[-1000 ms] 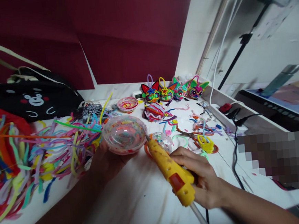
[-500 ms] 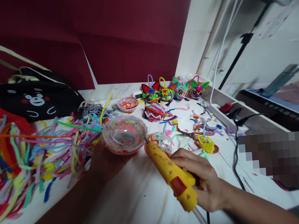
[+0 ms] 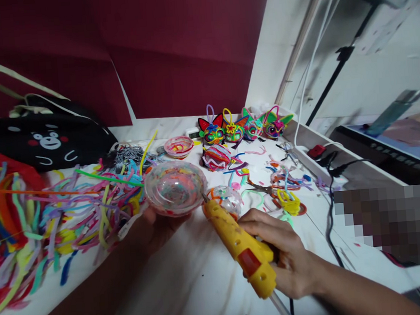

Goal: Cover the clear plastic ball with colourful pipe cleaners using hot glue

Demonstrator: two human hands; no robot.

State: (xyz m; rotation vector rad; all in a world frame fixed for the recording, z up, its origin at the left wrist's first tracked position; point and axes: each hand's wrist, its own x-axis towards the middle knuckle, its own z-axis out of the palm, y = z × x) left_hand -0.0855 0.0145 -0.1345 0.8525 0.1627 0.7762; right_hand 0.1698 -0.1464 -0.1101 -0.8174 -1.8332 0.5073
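My left hand [image 3: 159, 229] holds up a clear round plastic bowl-like shell [image 3: 176, 187] from below, with coloured strands showing in it. In my right hand [image 3: 275, 247] is a yellow hot glue gun [image 3: 242, 247], with a glue stick [image 3: 283, 312] sticking out of its back end. The gun's metal nozzle points up and left, at the shell's right rim; whether it touches I cannot tell. Behind the nozzle, a clear dome [image 3: 228, 199] with orange strips lies on the white table [image 3: 176, 286].
Fuzzy pipe cleaners [image 3: 79, 211] heap on the left before a black bag [image 3: 48, 136]. Several animal-head ornaments [image 3: 233, 129] stand at the back, near a striped ball [image 3: 216, 157] and a pink-ringed bowl [image 3: 179, 146]. Scissors [image 3: 261, 188] and a power strip [image 3: 322, 168] are on the right.
Hands, shell and glue gun keep nearly the same places. The shell seems tipped very slightly, and the whole view has shifted a little.
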